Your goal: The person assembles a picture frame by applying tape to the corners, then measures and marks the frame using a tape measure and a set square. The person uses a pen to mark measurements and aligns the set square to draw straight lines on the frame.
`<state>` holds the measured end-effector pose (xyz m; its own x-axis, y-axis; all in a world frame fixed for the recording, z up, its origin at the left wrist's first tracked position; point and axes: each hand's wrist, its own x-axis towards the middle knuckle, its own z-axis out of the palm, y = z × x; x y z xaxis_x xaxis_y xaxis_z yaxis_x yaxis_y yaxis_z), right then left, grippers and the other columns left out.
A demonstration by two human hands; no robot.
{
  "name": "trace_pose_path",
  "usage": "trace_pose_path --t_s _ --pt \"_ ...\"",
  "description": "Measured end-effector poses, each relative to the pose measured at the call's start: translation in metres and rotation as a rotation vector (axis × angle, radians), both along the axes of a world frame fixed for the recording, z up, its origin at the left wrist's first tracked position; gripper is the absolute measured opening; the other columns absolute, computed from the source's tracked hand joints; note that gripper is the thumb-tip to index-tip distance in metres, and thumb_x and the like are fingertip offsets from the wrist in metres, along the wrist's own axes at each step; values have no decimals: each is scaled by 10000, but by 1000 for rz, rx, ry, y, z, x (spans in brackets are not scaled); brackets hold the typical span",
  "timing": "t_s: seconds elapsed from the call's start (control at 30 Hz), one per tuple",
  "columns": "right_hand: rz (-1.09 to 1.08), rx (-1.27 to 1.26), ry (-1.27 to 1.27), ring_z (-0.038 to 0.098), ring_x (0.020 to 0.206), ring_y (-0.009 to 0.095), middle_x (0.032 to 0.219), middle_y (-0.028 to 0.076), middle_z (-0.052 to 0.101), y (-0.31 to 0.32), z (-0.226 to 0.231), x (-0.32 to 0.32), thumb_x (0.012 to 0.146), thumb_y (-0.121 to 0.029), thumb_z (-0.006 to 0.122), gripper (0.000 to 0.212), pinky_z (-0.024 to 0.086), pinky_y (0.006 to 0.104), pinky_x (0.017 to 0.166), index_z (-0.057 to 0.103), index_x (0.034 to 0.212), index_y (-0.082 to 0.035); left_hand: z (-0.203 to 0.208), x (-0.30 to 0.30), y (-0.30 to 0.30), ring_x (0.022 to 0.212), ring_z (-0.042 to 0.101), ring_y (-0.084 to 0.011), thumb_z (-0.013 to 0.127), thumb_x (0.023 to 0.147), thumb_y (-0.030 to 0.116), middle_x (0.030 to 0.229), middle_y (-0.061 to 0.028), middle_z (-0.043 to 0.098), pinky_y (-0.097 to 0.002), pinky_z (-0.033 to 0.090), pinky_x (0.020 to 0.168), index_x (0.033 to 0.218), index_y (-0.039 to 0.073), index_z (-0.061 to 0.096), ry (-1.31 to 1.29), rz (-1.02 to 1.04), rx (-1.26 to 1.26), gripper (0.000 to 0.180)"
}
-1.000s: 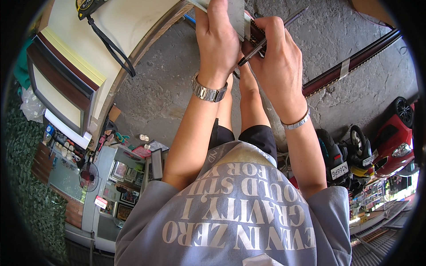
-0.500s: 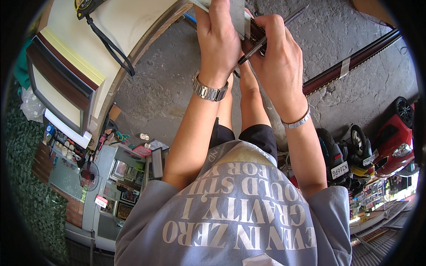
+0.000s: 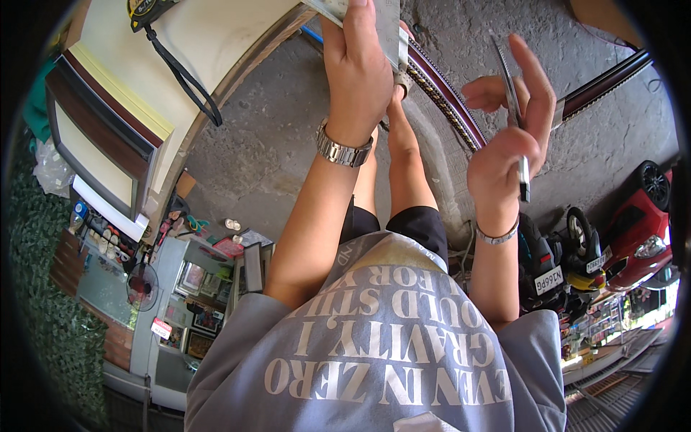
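My left hand (image 3: pixel 358 86) is closed at the top of the view, with its thumb pressed on a flat silver metal square (image 3: pixel 389 32). The far end of the square runs out of view. Beside it, a dark red-brown frame moulding (image 3: pixel 446 90) with a beaded gold edge slants down to the right. My right hand (image 3: pixel 507 144) is raised to the right of this moulding, apart from it. A thin dark pencil (image 3: pixel 512 93) sits between its thumb and fingers, pointed end up. My right hand's index finger is stretched out.
A cream tabletop (image 3: pixel 237 36) at the left bears a tape measure (image 3: pixel 147 13) with a black strap and a dark picture frame (image 3: pixel 101 137). Another moulding length (image 3: pixel 608 86) lies at the right above the concrete floor (image 3: pixel 252 158). Parked motorcycles (image 3: pixel 551 252) and a red car (image 3: pixel 640 237) stand beyond.
My right hand has moved right and down, away from the square and the moulding, taking the pencil along. The pencil has turned upright. My left hand has barely moved.
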<state>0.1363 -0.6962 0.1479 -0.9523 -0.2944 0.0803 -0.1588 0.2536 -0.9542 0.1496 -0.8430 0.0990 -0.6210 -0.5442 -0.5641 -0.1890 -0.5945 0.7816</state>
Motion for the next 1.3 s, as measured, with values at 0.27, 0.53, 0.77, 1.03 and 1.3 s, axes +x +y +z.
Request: trace_pose_path --t_s 0.27,0.53,0.77,1.03,1.3 --pt "-55 123 -114 717 930 129 1022 117 760 -25 -4 11 996 -16 653 163 545 241 812 681 1148 36 0 2 -2 745 608 -156 462 1096 330 875 -83 645 -284 495 638 1025 -1 620 -12 -29 -31 374" --pt "-88 101 -63 711 842 153 910 103 765 -35 -12 9 960 -74 716 106 546 271 777 712 1029 6 -3 3 -1 735 589 -139 456 1101 334 853 -59 627 -275 474 644 1020 12 622 -20 -56 -108 371" --pt "-83 142 36 696 767 264 880 114 732 -38 -9 16 873 -52 772 101 547 322 713 724 958 -24 -4 5 -3 738 585 -126 467 1100 335 863 -54 637 -274 466 643 1019 16 637 -6 -61 -21 371" --pt "-58 187 71 732 881 272 932 111 749 -36 -7 26 835 -29 785 142 557 336 795 732 967 -23 -5 3 0 731 580 -124 482 1098 332 856 -54 635 -273 462 630 1027 17 636 14 -16 -12 357" --pt "-58 158 155 742 937 272 932 111 749 -36 -16 30 822 -3 783 158 559 343 820 740 973 -20 -5 5 -3 705 567 -125 482 1096 352 820 -46 631 -272 455 621 968 19 651 -45 -78 -74 395"
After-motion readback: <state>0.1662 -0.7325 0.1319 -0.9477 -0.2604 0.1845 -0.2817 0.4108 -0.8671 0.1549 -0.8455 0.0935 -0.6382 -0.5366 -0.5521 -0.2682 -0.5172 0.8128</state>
